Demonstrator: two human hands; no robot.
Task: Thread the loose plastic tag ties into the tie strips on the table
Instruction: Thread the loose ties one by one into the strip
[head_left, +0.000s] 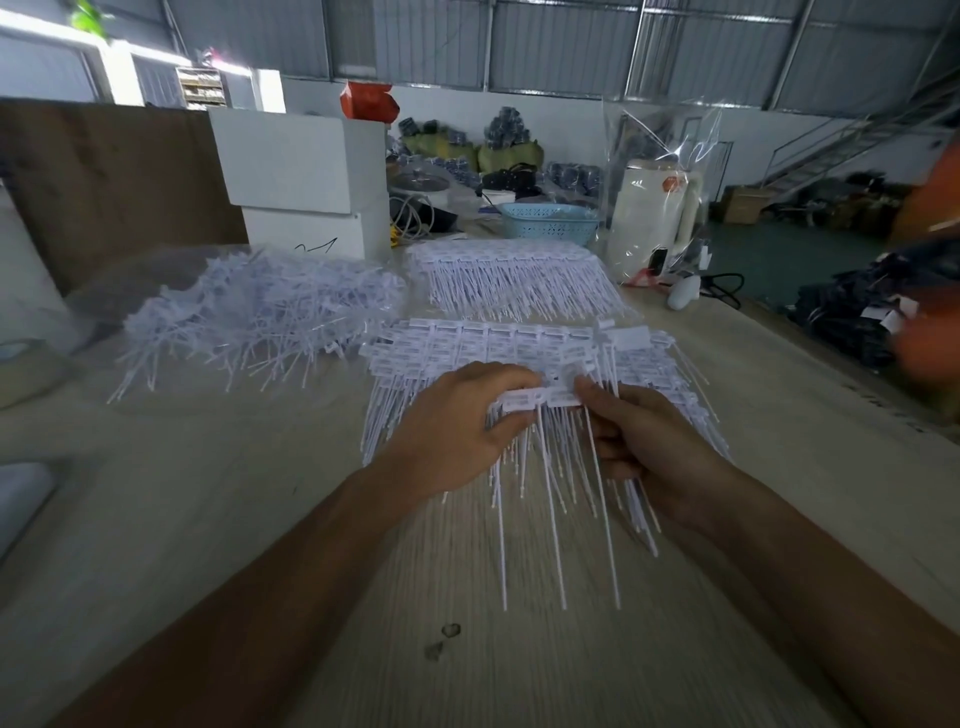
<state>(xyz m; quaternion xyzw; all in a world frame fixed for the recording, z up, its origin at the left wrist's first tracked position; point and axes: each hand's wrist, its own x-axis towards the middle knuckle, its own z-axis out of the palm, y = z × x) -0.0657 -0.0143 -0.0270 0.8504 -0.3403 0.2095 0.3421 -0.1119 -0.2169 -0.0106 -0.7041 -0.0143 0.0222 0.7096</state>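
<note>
Both hands over the stacked tie strips (498, 348): left hand (457, 431) and right hand (644, 441) pinching one short tie strip (540, 397); loose ties (260, 312) heaped left of the stack.

The left hand (457, 426) covers part of the tie strips (498, 343). Right of them, an orange shape (930, 332) is blurred and edge-cut.

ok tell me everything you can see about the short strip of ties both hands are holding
The short strip is white, plastic-looking: a row of small rectangular tag heads joined side by side, with thin straight tails hanging toward the person. It is held level above the larger layered tie strips on the pale table. The left hand grips its left end, thumb underneath; the right hand pinches its right end. Some tails are longer than others. Any print on the heads is too blurred to read.
</note>
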